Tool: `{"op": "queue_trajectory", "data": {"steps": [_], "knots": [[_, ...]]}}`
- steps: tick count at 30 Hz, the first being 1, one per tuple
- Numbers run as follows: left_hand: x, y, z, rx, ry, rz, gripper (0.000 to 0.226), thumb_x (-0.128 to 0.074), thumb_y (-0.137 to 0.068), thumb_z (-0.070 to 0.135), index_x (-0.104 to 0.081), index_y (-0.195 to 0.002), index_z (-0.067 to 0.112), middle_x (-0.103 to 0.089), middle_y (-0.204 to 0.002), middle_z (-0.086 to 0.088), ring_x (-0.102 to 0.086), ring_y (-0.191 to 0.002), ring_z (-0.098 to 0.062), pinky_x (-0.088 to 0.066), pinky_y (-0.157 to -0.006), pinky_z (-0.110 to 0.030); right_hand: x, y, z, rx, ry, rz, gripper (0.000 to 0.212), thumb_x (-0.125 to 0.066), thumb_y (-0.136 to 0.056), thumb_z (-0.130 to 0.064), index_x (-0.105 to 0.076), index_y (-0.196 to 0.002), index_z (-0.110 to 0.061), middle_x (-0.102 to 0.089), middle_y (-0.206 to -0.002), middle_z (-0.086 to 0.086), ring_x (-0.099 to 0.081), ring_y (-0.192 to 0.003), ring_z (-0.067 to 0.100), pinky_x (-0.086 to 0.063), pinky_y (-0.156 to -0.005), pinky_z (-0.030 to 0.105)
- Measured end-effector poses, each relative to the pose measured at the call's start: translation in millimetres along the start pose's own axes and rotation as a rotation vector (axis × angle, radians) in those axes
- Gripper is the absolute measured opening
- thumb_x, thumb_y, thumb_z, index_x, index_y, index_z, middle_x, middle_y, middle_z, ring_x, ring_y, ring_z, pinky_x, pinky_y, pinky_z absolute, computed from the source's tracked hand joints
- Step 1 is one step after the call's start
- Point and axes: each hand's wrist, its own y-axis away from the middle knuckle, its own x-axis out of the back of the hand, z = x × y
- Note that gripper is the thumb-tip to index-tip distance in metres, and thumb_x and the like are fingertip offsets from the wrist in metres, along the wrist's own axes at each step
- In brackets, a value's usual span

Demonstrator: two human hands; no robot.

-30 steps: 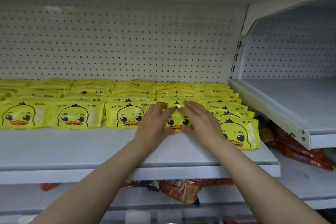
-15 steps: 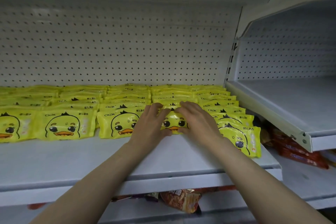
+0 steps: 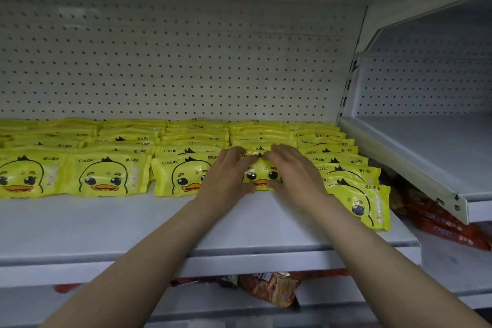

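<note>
I have both hands on one yellow duck pack (image 3: 262,177), which sits at the front of its row on the white shelf (image 3: 106,224). My left hand (image 3: 226,178) grips the pack's left end and my right hand (image 3: 295,176) its right end. On each, the fingers curl over the top edge and the thumb presses at the lower edge, so only the duck's eyes and beak show between them.

To the left of this pack, three more front packs (image 3: 183,176) stand in line along the shelf, each heading a row that runs back. Behind the pack, its own row reaches the pegboard wall (image 3: 186,61). Just right of it, another row ends in a tilted pack (image 3: 364,208) that lies nearer the shelf's front edge. Below the pack, on a lower shelf, lies an orange snack bag (image 3: 274,287). Further right and lower, red packets (image 3: 447,226) lie under a neighbouring grey shelf (image 3: 426,157).
</note>
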Motion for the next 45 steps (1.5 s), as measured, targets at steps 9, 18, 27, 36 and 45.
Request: {"op": "queue_trajectory", "data": {"steps": [9, 18, 27, 36, 45], "knots": [[38.2, 59.3, -21.5, 0.178, -0.260, 0.159, 0.055, -0.079, -0.073, 0.038, -0.061, -0.125, 0.029, -0.055, -0.119, -0.010, -0.050, -0.106, -0.033, -0.051, -0.078, -0.044, -22.3, 29.8, -43.4, 0.010, 0.014, 0.251, 0.035, -0.073, -0.083, -0.037, -0.068, -0.117, -0.028, -0.059, -0.135, 0.011, -0.053, -0.127, 0.033, -0.052, -0.089, 0.043], [38.1, 59.3, -36.5, 0.283, -0.302, 0.071, 0.061, -0.086, -0.063, 0.031, -0.063, -0.119, 0.033, -0.054, -0.116, -0.011, -0.049, -0.102, -0.034, -0.051, -0.066, -0.043, -36.5, 27.4, -51.7, -0.102, 0.035, 0.162, 0.045, -0.047, -0.091, -0.044, -0.061, -0.130, -0.027, -0.051, -0.143, 0.015, -0.044, -0.135, 0.037, -0.051, -0.095, 0.048], [35.9, 62.6, -38.7, 0.294, -0.370, -0.002, 0.070, -0.079, -0.071, 0.038, -0.049, -0.134, 0.039, -0.049, -0.134, -0.012, -0.045, -0.119, -0.038, -0.050, -0.080, -0.050, -31.7, 30.9, -56.1, -0.129, -0.019, 0.032, 0.062, -0.019, -0.094, -0.056, -0.035, -0.150, -0.035, -0.018, -0.163, 0.011, -0.009, -0.151, 0.032, -0.026, -0.117, 0.052], [28.7, 76.0, -43.7, 0.348, -0.197, -0.240, 0.070, -0.003, -0.080, 0.077, 0.014, -0.144, 0.053, 0.031, -0.156, 0.004, 0.035, -0.140, -0.021, 0.003, -0.117, -0.055, -33.0, 29.3, -65.5, -0.192, -0.030, -0.141, 0.060, -0.013, -0.100, -0.060, 0.003, -0.155, -0.041, 0.023, -0.162, 0.005, 0.027, -0.147, 0.027, -0.002, -0.122, 0.050], [34.6, 81.5, -45.0, 0.324, -0.206, -0.285, 0.075, 0.010, -0.075, 0.079, 0.019, -0.144, 0.051, 0.037, -0.152, 0.003, 0.040, -0.137, -0.021, 0.010, -0.118, -0.049, -24.3, 32.9, -72.4, -0.192, -0.078, -0.175, 0.060, -0.015, -0.099, -0.061, -0.003, -0.155, -0.041, 0.024, -0.162, 0.004, 0.027, -0.147, 0.026, -0.002, -0.122, 0.049]]}}
